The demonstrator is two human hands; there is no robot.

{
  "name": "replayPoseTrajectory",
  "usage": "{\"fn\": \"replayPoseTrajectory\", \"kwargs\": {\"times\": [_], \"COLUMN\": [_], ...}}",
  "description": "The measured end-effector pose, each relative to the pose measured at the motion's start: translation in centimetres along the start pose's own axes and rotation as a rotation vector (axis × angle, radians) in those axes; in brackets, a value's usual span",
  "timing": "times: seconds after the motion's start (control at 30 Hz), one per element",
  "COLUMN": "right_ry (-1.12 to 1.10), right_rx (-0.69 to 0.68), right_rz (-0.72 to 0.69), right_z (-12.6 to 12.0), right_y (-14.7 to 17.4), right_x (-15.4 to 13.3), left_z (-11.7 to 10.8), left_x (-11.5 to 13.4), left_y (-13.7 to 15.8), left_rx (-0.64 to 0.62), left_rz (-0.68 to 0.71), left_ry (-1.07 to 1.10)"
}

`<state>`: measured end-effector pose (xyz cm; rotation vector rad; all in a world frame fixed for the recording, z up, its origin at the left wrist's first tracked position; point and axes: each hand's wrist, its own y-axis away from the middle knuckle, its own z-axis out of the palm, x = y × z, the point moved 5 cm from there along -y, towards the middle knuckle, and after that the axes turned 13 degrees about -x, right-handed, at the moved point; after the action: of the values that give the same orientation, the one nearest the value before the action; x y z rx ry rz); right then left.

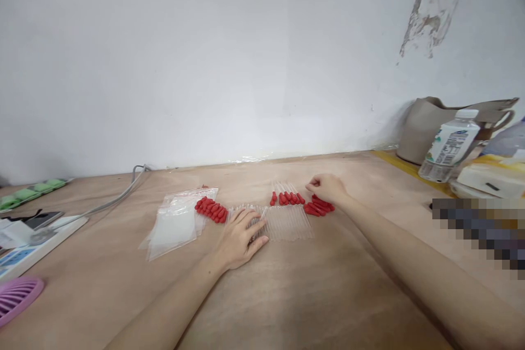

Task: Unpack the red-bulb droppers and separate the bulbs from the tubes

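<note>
My left hand (241,240) lies palm down with fingers spread over a row of clear glass tubes (291,223). One tube end shows by its index finger. Beyond the row, my right hand (328,187) is closed in a pinch just above a pile of red rubber bulbs (318,206); whatever sits between its fingertips is too small to make out. Several droppers (288,197), clear tubes with red bulbs on their near ends, lie side by side behind the row. A second heap of red bulbs (211,209) rests left of my left hand.
Clear plastic bags (174,224) are stacked at left. A power strip (45,240) with a grey cable and a pink slatted object (18,298) lie farther left. At right stand a plastic bottle (450,145) and a beige container (418,128). A white wall (246,65) closes off the back.
</note>
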<state>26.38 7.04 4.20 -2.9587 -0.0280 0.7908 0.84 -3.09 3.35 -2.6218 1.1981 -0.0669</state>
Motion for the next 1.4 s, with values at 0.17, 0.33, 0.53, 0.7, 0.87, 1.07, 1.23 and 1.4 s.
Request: {"fn": "replayPoseTrajectory", "kwargs": {"times": [0.17, 0.33, 0.53, 0.7, 0.87, 1.07, 1.23, 1.4], "right_ry": [0.095, 0.128, 0.191, 0.220, 0.240, 0.204, 0.129, 0.156], "right_rx": [-0.211, -0.375, -0.347, -0.182, -0.036, 0.072, 0.151, 0.226], "right_rz": [0.143, 0.216, 0.241, 0.141, -0.016, -0.213, -0.512, -0.704], "right_z": [2.5, 3.7, 2.7, 0.7, -0.3, 1.1, 2.6, 3.4], "right_y": [-2.5, -3.5, -3.5, -2.1, 2.3, 7.3, 10.7, 13.0], "right_x": [-1.9, -2.3, -3.1, -4.2, -5.0, -4.8, -4.9, -5.3], "left_z": [0.2, 0.5, -0.6, -0.6, 0.5, 0.9, 0.0, -1.3], "left_x": [-0.2, -0.4, -0.9, -1.5, -2.4, -3.2, -3.3, -0.2], "left_y": [0.5, 1.1, -0.5, -3.3, -4.9, -4.7, -3.8, -1.1], "left_rx": [0.023, -0.003, 0.078, 0.073, 0.009, 0.030, 0.084, 0.204], "left_rz": [0.030, 0.064, -0.211, -0.371, -0.453, -0.520, -0.546, -0.347], "left_ry": [0.011, 0.020, 0.049, -0.021, -0.041, -0.030, 0.004, 0.075]}}
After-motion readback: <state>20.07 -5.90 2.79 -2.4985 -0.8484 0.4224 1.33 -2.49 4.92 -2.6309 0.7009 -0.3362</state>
